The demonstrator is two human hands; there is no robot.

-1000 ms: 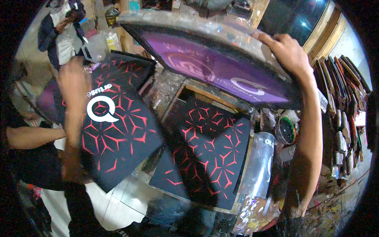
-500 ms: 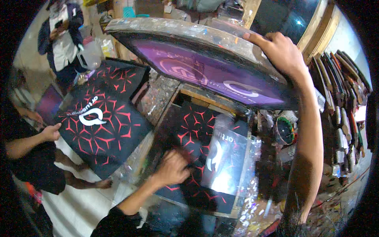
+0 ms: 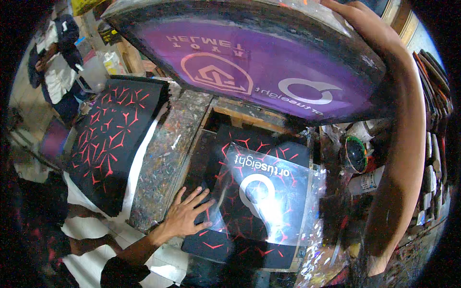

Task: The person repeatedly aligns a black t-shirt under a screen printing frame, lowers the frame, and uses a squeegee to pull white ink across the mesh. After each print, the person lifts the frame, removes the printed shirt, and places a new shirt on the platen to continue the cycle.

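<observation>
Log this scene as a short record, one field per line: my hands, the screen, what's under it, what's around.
Left hand: fingers spread, by the clear sheet's left edge; contact unclear
Right hand: gripping the framed printing screen at its upper edge
Screen: tilted up, purple mesh
Under it: clear sheet with white logo, over red-patterned black fabric panel
Left side: second patterned panel
Right side: green-rimmed bowl

We look down from head height through one wide fisheye, facing forward over the bench (image 3: 156, 173), our left hand (image 3: 186, 216) near below.
</observation>
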